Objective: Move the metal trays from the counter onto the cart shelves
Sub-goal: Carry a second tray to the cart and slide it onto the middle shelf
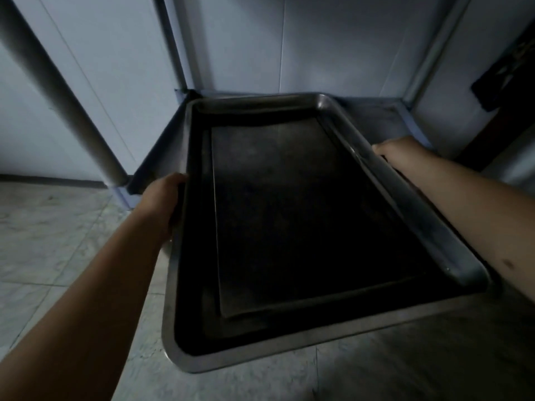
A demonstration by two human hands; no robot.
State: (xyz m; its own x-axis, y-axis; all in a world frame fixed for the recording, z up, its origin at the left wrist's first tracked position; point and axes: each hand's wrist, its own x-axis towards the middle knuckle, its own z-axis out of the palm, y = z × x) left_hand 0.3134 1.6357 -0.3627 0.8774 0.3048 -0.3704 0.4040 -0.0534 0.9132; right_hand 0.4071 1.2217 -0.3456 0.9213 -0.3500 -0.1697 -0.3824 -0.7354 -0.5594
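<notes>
A large rectangular metal tray [185, 357] with a dark inside fills the middle of the view. My left hand [162, 204] grips its left rim. My right hand [396, 153] grips its right rim, fingers hidden under the edge. The tray's far end lies over the low cart shelf [373, 117], while its near end sticks out over the floor. A flat dark sheet [304, 215] lies inside the tray.
Cart uprights rise at the back left [176, 41] and back right [434, 47] of the shelf. A thick grey post [66, 96] stands at the left. Pale tiled floor [52, 233] spreads below. A dark object [509, 68] hangs at the right edge.
</notes>
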